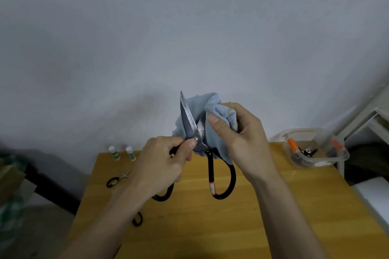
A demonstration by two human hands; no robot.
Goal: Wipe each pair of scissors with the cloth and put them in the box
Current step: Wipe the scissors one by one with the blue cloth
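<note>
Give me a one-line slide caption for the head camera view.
Left hand holds open black-handled scissors while right hand wipes with blue cloth.

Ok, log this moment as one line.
step: wiping | left hand: grips large black scissors | right hand: holds blue cloth on blade | box: holds scissors

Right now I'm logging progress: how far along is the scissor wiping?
Done: scissors already lie in the box. In hand: the left hand holds big scissors; the right hand wipes with the cloth. Left: small scissors on the table.

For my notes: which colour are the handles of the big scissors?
Black, on the big scissors; seen in the head view.
</note>
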